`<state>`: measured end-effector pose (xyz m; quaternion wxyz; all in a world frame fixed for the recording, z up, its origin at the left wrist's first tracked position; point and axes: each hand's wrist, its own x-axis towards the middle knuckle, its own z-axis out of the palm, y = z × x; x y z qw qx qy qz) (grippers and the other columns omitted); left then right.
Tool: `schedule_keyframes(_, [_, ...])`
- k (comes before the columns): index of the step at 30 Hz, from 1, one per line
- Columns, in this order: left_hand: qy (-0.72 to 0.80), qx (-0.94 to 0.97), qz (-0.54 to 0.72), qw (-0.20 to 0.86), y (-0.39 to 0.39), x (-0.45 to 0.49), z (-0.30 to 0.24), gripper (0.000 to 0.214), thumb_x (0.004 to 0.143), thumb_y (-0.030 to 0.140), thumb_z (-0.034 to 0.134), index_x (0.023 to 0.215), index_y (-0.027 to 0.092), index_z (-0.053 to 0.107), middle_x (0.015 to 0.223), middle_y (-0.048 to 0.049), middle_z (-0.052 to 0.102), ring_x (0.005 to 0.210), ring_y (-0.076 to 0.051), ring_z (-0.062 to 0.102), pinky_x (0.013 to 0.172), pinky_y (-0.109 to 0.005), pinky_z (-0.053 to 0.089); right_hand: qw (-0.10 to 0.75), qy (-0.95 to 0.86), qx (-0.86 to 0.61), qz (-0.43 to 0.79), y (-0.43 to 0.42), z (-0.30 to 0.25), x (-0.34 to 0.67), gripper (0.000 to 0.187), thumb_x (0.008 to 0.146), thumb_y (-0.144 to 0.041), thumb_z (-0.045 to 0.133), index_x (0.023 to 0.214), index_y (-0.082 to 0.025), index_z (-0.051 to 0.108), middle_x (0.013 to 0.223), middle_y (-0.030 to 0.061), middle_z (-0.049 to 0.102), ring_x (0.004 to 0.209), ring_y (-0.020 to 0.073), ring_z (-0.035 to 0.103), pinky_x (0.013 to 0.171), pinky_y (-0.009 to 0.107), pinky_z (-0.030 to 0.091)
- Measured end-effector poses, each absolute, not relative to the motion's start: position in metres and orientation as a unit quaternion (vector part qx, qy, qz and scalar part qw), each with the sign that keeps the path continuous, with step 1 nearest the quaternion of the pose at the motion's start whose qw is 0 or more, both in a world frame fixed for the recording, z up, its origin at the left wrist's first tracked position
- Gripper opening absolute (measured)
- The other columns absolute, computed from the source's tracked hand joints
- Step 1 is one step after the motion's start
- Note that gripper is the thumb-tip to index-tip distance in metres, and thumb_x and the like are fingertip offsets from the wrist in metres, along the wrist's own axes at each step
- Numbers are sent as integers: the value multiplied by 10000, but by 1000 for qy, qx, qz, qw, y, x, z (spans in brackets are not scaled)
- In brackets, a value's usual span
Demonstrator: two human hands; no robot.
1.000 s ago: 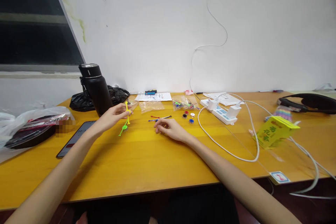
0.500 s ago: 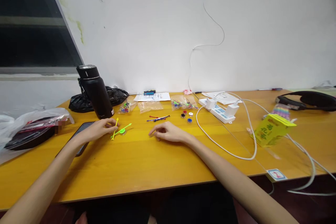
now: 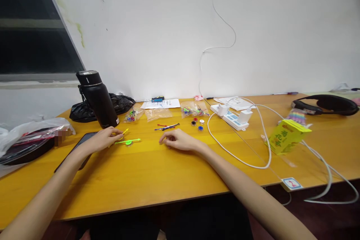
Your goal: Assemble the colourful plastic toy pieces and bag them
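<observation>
1. In the left-centre of the frame, the left hand [image 3: 105,139] lies with its fingertips over a thin yellow plastic arrow-tipped piece [image 3: 126,131]; whether they pinch it or only touch it, I cannot tell.
2. The yellow piece slants from lower left to upper right, its arrowhead beyond the fingertips.
3. Just to the right of and below those fingertips lies a bright green plastic arrow-tipped piece with a round middle [image 3: 128,142], its long axis nearly level across the frame.
4. The left hand is clearly nearer to both; the green piece's right tip points towards the right hand [image 3: 180,140].
5. The right hand, centre frame, is loosely curled, nothing visible in it, just below crossed red, blue and black thin plastic pieces [image 3: 167,127].
</observation>
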<state>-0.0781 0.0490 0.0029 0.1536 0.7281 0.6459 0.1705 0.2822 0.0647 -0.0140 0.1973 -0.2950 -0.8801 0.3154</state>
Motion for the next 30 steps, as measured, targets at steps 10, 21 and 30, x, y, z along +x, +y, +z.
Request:
schedule_keyframes(10, [669, 727, 150, 26, 52, -69, 6, 597, 829, 622, 445, 1063, 160, 743, 1125, -148, 692, 941, -312, 696, 843, -382, 519, 131, -731, -666, -74, 84, 1, 331, 283, 935, -228, 498, 1087, -109, 705, 1142, 205, 700, 1109, 314, 617, 884, 369, 463])
schedule_keyframes(21, [512, 789, 308, 141, 55, 16, 46, 345, 913, 465, 498, 1047, 218, 699, 1116, -63, 720, 961, -218, 673, 855, -332, 513, 96, -726, -680, -31, 85, 7, 343, 244, 875, -151, 542, 1054, -113, 703, 1140, 191, 686, 1073, 292, 617, 810, 323, 467])
schedule_keyframes(30, [422, 763, 371, 319, 67, 68, 3, 284, 903, 384, 542, 1040, 189, 696, 1048, -84, 733, 876, -205, 685, 841, -346, 524, 209, -790, -577, 10, 98, 0, 342, 151, 792, -73, 589, 910, -133, 664, 1022, 117, 659, 921, 215, 627, 838, 298, 473])
